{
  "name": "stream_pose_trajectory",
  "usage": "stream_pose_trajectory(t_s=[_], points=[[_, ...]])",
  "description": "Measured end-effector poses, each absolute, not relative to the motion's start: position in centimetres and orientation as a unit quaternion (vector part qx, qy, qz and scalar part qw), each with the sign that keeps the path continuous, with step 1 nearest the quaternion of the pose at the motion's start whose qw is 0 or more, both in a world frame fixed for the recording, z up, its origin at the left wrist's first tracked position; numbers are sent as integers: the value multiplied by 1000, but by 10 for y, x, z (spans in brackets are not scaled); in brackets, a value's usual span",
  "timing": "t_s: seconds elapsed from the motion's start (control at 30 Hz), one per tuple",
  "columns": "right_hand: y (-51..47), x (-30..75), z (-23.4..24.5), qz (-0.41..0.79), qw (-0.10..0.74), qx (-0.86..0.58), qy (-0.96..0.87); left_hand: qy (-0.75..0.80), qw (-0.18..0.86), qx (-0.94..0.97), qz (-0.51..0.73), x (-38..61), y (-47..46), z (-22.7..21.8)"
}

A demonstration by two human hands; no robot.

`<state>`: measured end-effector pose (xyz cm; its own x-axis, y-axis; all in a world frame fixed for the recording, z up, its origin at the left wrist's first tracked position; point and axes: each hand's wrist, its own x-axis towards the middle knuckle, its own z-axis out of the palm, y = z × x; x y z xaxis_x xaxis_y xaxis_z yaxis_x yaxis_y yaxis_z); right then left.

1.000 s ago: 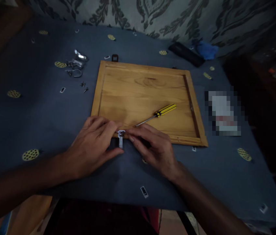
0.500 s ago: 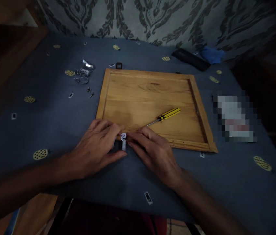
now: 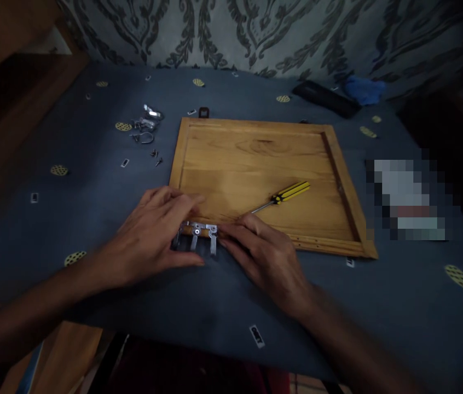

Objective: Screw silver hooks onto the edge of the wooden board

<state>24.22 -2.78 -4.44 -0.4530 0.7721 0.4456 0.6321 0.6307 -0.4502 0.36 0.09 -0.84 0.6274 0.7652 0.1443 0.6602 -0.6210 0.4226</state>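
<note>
On dark blue printed cloth, far left, curved silver fittings and small screws; on a framed, grained wooden panel, a yellow-and-black screwdriver; at the panel's near left edge, silver pronged metal hardware between arched left hand, thumb spread, and right hand, fingers bunched; impossible to tell whether gripping it.

Head-worn view, near, facing forward and down from above and behind the left hand and right hand. Beyond them, the field reaches the wall.
</note>
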Motion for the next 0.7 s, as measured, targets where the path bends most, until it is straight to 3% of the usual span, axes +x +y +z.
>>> stream_pose_trajectory(t_s=[0.7], points=[[-28,241,-45,117,312,-420,-844,398,185,891,116,0,-3,-11]])
